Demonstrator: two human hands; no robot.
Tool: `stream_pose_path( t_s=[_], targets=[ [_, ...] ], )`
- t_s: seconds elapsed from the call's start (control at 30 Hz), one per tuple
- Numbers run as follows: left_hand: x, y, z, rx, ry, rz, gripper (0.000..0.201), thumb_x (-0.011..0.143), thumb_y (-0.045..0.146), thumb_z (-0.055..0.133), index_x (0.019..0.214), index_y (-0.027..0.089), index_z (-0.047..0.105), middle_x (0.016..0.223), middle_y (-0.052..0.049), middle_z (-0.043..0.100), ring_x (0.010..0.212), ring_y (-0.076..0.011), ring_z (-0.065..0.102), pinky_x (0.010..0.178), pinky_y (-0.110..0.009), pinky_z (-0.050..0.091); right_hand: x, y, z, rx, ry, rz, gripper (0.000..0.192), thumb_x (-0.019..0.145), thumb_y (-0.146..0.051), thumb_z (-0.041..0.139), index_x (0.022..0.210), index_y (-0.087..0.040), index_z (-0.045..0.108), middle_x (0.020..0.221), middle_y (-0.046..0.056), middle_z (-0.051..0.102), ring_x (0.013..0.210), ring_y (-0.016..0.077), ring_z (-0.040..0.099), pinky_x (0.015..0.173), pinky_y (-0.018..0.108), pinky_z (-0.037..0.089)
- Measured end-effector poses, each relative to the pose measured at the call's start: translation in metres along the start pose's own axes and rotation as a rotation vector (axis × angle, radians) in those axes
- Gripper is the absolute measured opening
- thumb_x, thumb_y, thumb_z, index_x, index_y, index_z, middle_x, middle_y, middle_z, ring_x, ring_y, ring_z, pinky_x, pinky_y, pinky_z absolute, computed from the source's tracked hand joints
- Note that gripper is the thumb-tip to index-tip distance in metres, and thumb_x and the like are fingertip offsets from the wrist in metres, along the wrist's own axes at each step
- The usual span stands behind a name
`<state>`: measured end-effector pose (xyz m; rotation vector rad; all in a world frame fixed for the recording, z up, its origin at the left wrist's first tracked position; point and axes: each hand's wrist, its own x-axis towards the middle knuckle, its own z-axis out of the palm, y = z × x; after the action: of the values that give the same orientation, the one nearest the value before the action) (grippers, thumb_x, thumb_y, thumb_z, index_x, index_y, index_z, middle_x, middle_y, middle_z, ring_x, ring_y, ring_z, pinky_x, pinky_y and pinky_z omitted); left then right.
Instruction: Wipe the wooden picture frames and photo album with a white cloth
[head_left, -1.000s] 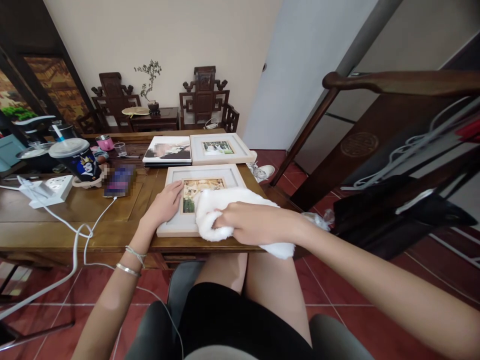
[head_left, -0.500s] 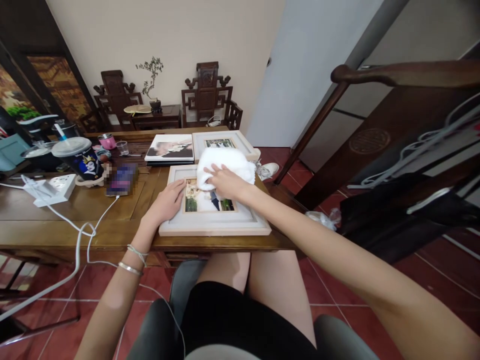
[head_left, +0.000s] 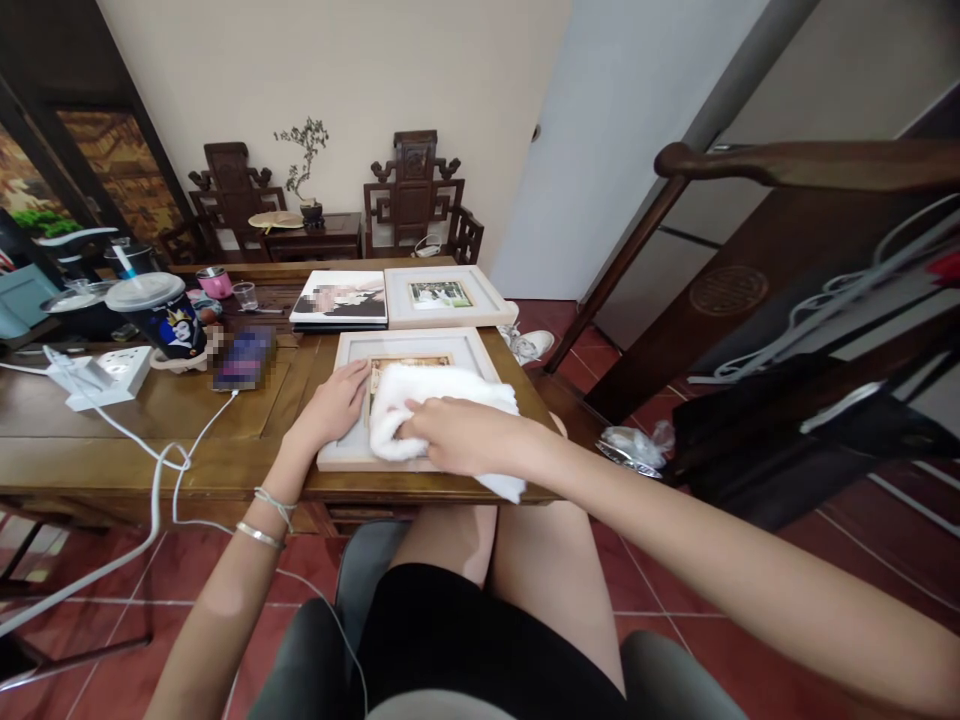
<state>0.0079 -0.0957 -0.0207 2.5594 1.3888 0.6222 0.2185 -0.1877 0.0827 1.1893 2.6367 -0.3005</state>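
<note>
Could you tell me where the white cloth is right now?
The white cloth lies on the nearest picture frame, under the right hand.

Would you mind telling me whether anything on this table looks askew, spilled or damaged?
Nothing looks spilled or broken. The nearest picture frame lies flat under the left hand, while the right hand presses a white cloth onto it. One corner of the cloth hangs over the table edge.

Left hand [head_left: 334,405] flat, palm down, fingers together — right hand [head_left: 457,436] pressing down, fingers curled, arm outstretched.
</note>
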Motion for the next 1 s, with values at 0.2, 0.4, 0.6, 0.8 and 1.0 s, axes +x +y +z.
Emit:
stream_pose_path(
  t_s=[0.2,0.4,0.6,0.8,1.0],
  targets=[
    [0.001,-0.004,0.003,-0.018,0.013,0.008,0.050,0.097,0.027,0.033,0.142,0.014,0.050,0.151,-0.013,0.047,0.142,-0.0244,0.041,0.118,-0.046,0.035,0.070,0.056,0.024,-0.217,0.317,0.050,0.049,0.081,0.002,0.047,0.127,-0.005,0.063,0.156,0.020,0.037,0.145,0.0336,0.031,0.114,0.042,0.032],
    [0.002,-0.002,0.001,-0.044,0.026,0.012,0.049,0.096,0.027,0.035,0.141,0.016,0.051,0.150,-0.012,0.049,0.141,-0.0243,0.042,0.119,-0.046,0.033,0.093,0.068,0.017,-0.280,0.319,0.099,0.040,0.086,-0.005,0.053,0.124,-0.005,0.066,0.156,0.021,0.038,0.144,0.0376,0.030,0.113,0.048,0.031],
    [0.001,0.003,0.000,-0.039,-0.003,-0.036,0.049,0.096,0.027,0.034,0.140,0.015,0.051,0.152,-0.012,0.046,0.143,-0.0252,0.040,0.118,-0.048,0.035,0.045,0.024,0.004,-0.205,0.082,0.001,0.039,0.084,0.002,0.043,0.110,-0.007,0.071,0.126,0.021,0.064,0.115,0.0299,0.060,0.087,0.033,0.045],
    [-0.001,0.005,-0.002,-0.029,0.004,-0.032,0.048,0.097,0.028,0.033,0.139,0.015,0.052,0.151,-0.013,0.047,0.142,-0.0245,0.041,0.118,-0.046,0.035,0.002,-0.008,-0.024,-0.066,-0.163,-0.052,0.030,0.083,-0.005,0.048,0.099,-0.012,0.073,0.098,0.015,0.071,0.087,0.0240,0.067,0.066,0.028,0.042],
    [0.000,0.001,0.000,-0.034,-0.001,-0.027,0.048,0.096,0.028,0.034,0.140,0.016,0.051,0.152,-0.012,0.046,0.142,-0.0249,0.041,0.118,-0.046,0.035,0.030,0.015,0.004,-0.114,0.043,-0.023,0.040,0.082,0.000,0.044,0.110,-0.010,0.071,0.134,0.021,0.060,0.121,0.0304,0.059,0.089,0.034,0.046]
  ],
)
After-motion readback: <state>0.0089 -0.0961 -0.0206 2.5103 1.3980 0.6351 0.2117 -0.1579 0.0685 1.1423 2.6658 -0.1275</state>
